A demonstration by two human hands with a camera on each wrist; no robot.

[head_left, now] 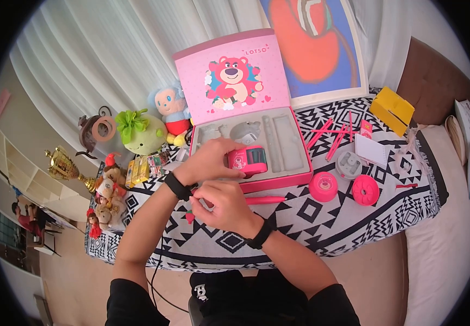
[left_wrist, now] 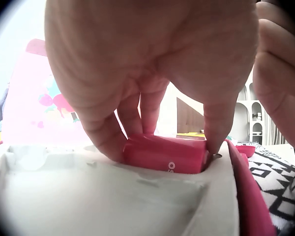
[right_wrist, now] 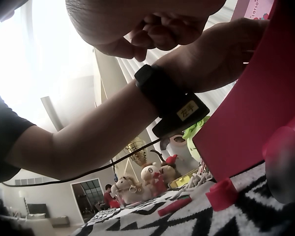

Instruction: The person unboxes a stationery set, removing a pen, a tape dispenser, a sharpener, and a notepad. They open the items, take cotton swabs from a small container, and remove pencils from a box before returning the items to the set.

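A pink block-shaped item with a bear print and a dark window sits at the front of the grey molded insert of an open pink gift box. My left hand grips it from above, thumb on the near side and fingers on the far side. In the left wrist view, the pink item lies partly down in the insert between the fingertips. Loosely curled, my right hand is beside the left wrist with nothing visible in it. The right wrist view shows its bent fingers.
A pink pen-like stick lies before the box. To the right are pink pencils, a round pink case, a notepad and a yellow box. Plush toys and a gold trophy stand left.
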